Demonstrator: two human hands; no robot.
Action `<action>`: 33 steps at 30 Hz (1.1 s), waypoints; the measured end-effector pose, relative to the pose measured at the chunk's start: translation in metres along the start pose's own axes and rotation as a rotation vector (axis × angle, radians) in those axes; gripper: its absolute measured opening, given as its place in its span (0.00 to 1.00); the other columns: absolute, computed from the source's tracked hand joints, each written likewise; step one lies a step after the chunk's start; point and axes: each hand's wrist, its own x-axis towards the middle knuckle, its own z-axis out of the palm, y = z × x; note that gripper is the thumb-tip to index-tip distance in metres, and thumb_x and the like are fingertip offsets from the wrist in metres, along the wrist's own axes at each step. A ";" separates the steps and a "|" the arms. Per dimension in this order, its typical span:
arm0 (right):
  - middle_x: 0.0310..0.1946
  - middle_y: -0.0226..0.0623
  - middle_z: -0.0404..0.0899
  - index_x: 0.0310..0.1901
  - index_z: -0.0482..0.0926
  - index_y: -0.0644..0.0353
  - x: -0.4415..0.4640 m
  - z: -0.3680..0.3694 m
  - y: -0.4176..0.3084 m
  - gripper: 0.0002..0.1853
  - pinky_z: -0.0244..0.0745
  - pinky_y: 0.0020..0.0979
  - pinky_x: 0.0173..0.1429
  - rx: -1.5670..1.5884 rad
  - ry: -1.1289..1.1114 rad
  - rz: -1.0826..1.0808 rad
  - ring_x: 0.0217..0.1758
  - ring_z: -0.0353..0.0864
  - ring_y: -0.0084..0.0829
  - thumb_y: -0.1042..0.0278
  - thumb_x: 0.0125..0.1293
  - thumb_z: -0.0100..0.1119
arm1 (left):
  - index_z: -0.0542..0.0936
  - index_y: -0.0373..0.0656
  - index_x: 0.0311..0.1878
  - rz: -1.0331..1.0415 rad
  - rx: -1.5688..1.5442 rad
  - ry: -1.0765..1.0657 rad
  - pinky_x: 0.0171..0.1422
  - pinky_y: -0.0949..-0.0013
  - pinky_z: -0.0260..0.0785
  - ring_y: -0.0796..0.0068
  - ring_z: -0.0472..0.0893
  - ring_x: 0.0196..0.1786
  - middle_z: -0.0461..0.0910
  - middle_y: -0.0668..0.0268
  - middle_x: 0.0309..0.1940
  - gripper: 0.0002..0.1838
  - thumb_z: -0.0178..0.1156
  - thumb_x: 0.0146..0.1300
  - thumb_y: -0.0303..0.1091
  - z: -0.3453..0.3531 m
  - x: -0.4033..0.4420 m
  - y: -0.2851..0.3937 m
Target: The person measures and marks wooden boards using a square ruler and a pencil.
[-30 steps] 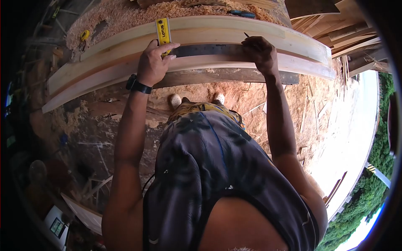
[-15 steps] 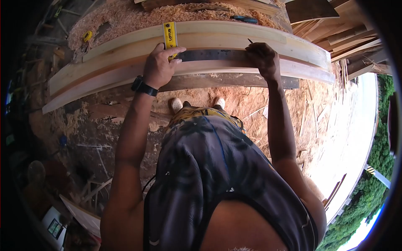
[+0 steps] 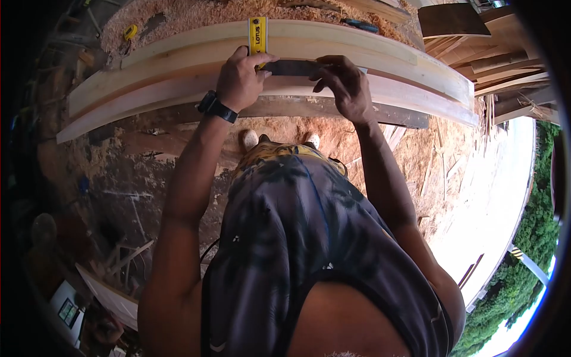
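A try square with a yellow LOTUS handle (image 3: 257, 35) and a dark blade (image 3: 290, 68) lies on the long pale wooden boards (image 3: 196, 49). The handle crosses the upper board and the blade runs along the boards. My left hand (image 3: 242, 77), with a black watch at the wrist, grips the square where handle and blade meet. Over the right part of the blade is my right hand (image 3: 345, 88), its fingers bent and spread apart. Whether it holds the thin dark pointed tool seen earlier cannot be made out.
Wood shavings (image 3: 178, 21) cover the surface behind the boards. A blue-handled tool (image 3: 359, 25) lies there, and a yellow tape measure (image 3: 130, 31) sits at the left. Scrap wood (image 3: 505, 62) is piled at the right. Below the boards is a dark beam (image 3: 297, 106).
The square and my left hand have shifted right along the boards. My right hand has moved left over the blade, its fingers opening out. The pointed tool no longer shows.
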 end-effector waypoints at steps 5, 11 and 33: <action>0.32 0.40 0.87 0.48 0.83 0.70 0.007 0.027 0.012 0.10 0.82 0.28 0.39 -0.112 -0.144 -0.022 0.31 0.86 0.26 0.73 0.73 0.57 | 0.89 0.49 0.54 0.064 -0.004 0.050 0.44 0.59 0.76 0.58 0.83 0.39 0.79 0.58 0.38 0.21 0.74 0.57 0.21 0.005 0.001 -0.008; 0.29 0.38 0.86 0.41 0.85 0.67 0.017 0.045 0.022 0.09 0.82 0.29 0.36 -0.199 -0.123 -0.097 0.27 0.86 0.26 0.72 0.69 0.57 | 0.90 0.51 0.52 0.030 -0.021 0.042 0.49 0.55 0.80 0.51 0.85 0.42 0.81 0.55 0.40 0.20 0.74 0.56 0.23 0.004 0.001 -0.005; 0.25 0.39 0.85 0.39 0.85 0.68 0.016 0.049 0.030 0.10 0.81 0.30 0.33 -0.271 -0.065 -0.212 0.25 0.86 0.27 0.72 0.68 0.55 | 0.89 0.53 0.55 0.049 0.016 0.064 0.45 0.59 0.77 0.58 0.83 0.40 0.80 0.59 0.38 0.22 0.75 0.56 0.24 0.005 -0.001 -0.005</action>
